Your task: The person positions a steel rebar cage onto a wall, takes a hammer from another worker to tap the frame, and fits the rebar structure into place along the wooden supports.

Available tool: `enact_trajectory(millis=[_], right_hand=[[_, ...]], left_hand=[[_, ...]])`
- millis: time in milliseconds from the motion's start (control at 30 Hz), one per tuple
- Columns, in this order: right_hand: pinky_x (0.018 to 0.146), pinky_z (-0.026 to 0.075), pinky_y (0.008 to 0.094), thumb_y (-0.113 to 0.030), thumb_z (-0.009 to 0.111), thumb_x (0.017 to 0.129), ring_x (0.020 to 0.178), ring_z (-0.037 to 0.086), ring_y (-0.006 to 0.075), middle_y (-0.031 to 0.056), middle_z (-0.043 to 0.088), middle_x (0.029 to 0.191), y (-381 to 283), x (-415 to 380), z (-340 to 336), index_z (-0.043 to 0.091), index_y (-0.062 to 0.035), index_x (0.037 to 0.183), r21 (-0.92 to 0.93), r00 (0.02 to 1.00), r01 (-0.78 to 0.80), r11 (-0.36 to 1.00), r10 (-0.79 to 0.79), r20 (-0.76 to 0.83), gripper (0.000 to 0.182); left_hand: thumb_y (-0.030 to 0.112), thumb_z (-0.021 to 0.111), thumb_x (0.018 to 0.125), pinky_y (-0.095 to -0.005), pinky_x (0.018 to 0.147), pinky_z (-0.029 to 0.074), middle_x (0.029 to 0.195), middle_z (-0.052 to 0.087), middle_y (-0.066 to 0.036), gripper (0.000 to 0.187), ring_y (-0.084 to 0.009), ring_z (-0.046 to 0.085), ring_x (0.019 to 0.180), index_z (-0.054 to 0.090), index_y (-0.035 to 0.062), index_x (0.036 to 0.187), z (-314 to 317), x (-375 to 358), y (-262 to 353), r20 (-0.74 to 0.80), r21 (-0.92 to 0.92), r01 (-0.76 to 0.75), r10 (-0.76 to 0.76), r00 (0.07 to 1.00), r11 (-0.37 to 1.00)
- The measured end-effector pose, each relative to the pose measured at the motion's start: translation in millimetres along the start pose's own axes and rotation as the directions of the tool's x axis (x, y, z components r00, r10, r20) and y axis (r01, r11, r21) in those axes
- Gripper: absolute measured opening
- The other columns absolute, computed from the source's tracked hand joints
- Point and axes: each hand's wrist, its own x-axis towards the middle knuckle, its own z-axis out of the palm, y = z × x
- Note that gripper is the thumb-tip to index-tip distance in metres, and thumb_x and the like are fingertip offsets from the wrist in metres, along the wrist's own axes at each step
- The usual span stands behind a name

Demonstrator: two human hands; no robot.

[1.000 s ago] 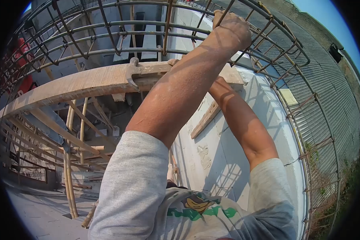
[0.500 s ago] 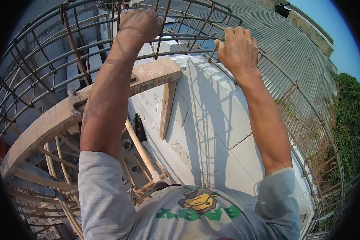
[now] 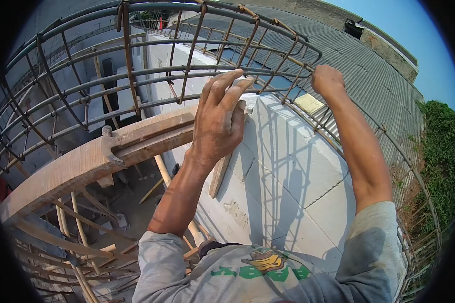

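A long cage of tied steel rebar (image 3: 162, 78) curves across the top of the head view. My left hand (image 3: 218, 113) is raised in front of its lower bars, fingers apart and bent, with nothing visible in it. My right hand (image 3: 329, 81) is closed at the cage's right end, around a bar there; the fingers' far side is hidden. Below the cage runs a curved wooden form (image 3: 71, 161). A hammer (image 3: 109, 146) lies on this form, beside a narrow wooden strip (image 3: 154, 129).
White block wall (image 3: 288, 166) stands in front of me, with cage shadows on it. A corrugated roof (image 3: 359, 81) slopes away behind. Thin rebar (image 3: 412, 166) arcs down the right side near green plants (image 3: 440, 146). Bamboo poles (image 3: 78, 217) stand below left.
My left hand has let go of the cage and come down in front of it, fingers spread. My right hand has shifted right and lower. The view has moved slightly, showing more of the hammer.
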Motion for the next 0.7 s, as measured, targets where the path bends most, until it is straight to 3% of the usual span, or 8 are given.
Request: enact_trajectory(millis=[67, 167, 200, 300, 400, 467, 533, 700], right_hand=[[0.084, 0.052, 0.0388, -0.013, 0.059, 0.081, 0.104, 0.063, 0.0300, 0.0154, 0.065, 0.110, -2.4, 4.1, 3.0, 0.069, -0.0053, 0.102, 0.011, 1.000, 0.000, 1.000, 0.000, -0.010, 0.025], [0.083, 0.052, 0.0386, -0.012, 0.059, 0.082, 0.102, 0.064, 0.0305, 0.0152, 0.066, 0.109, -4.4, -4.0, 2.9, 0.070, -0.0049, 0.102, -0.018, 1.000, 0.006, 1.000, -0.006, 0.004, 0.024], [0.083, 0.052, 0.0384, -0.011, 0.058, 0.082, 0.101, 0.064, 0.0303, 0.0151, 0.066, 0.109, -4.0, -5.1, 3.4, 0.070, -0.0049, 0.102, -0.017, 1.000, 0.008, 1.000, -0.008, -0.011, 0.024], [0.082, 0.053, 0.0380, -0.011, 0.058, 0.082, 0.100, 0.065, 0.0299, 0.0150, 0.067, 0.107, -3.1, 2.1, 6.0, 0.070, -0.0048, 0.101, 0.001, 1.000, -0.004, 1.000, 0.004, -0.029, 0.023], [0.080, 0.053, 0.0397, -0.012, 0.056, 0.082, 0.097, 0.065, 0.0319, 0.0169, 0.067, 0.103, -0.7, 1.5, 11.4, 0.070, -0.0043, 0.097, 0.019, 0.999, -0.014, 1.000, 0.014, -0.034, 0.022], [0.080, 0.053, 0.0400, -0.012, 0.055, 0.082, 0.095, 0.065, 0.0328, 0.0175, 0.067, 0.101, -0.2, 4.1, 7.7, 0.071, -0.0045, 0.095, 0.022, 0.999, -0.020, 1.000, 0.021, -0.049, 0.022], [0.079, 0.053, 0.0387, -0.012, 0.056, 0.081, 0.095, 0.066, 0.0322, 0.0167, 0.068, 0.100, -1.4, 5.0, 8.8, 0.071, -0.0052, 0.095, 0.012, 0.999, -0.029, 1.000, 0.029, -0.034, 0.021], [0.075, 0.055, 0.0381, -0.014, 0.059, 0.080, 0.092, 0.068, 0.0297, 0.0151, 0.069, 0.098, -18.4, 12.8, 19.3, 0.072, -0.0060, 0.094, 0.070, 0.988, -0.150, 0.986, 0.152, -0.024, 0.021]], left_hand=[[0.009, 0.049, 0.092, -0.0392, 0.103, 0.037, 0.121, 0.053, -0.015, 0.031, -0.0277, 0.050, 0.116, 0.051, -0.0017, 0.121, 18.0, -45.4, -6.8, -0.034, -0.378, 0.301, -0.338, 0.941, 0.876], [0.017, 0.043, 0.097, -0.0394, 0.104, 0.035, 0.120, 0.053, -0.015, 0.032, -0.0258, 0.051, 0.116, 0.049, -0.0014, 0.123, 49.2, -64.1, -25.9, 0.122, -0.733, 0.596, -0.799, 0.589, 0.328], [0.020, 0.041, 0.098, -0.0395, 0.105, 0.034, 0.120, 0.053, -0.014, 0.033, -0.0255, 0.051, 0.115, 0.048, -0.0010, 0.123, 59.6, -57.0, -33.8, 0.219, -0.807, 0.582, -0.865, 0.452, 0.100], [0.026, 0.036, 0.099, -0.0400, 0.101, 0.037, 0.117, 0.055, -0.014, 0.036, -0.0249, 0.053, 0.110, 0.051, 0.0000, 0.118, 90.2, -35.4, -79.1, 0.317, -0.938, 0.240, -0.897, 0.309, -0.249], [0.032, 0.033, 0.097, -0.0379, 0.098, 0.042, 0.107, 0.057, -0.013, 0.042, -0.0254, 0.053, 0.106, 0.051, -0.0016, 0.116, 109.4, 6.3, -108.6, 0.375, -0.920, 0.054, -0.834, 0.406, -0.388], [0.040, 0.036, 0.096, -0.0421, 0.094, 0.048, 0.112, 0.059, -0.019, 0.050, -0.0298, 0.056, 0.107, 0.052, -0.0025, 0.116, 125.2, 28.0, -123.5, 0.362, -0.861, -0.023, -0.643, 0.675, -0.509], [0.042, 0.039, 0.094, -0.0450, 0.090, 0.052, 0.113, 0.061, -0.025, 0.055, -0.0351, 0.060, 0.105, 0.054, -0.0056, 0.117, 132.2, 34.0, -131.2, 0.346, -0.776, -0.015, -0.446, 0.826, -0.630], [0.049, 0.038, 0.091, -0.0489, 0.088, 0.051, 0.099, 0.066, -0.026, 0.062, -0.0346, 0.065, 0.097, 0.066, -0.0066, 0.100, 138.2, 34.7, -136.7, 0.267, -0.781, -0.025, -0.369, 0.890, -0.624]])
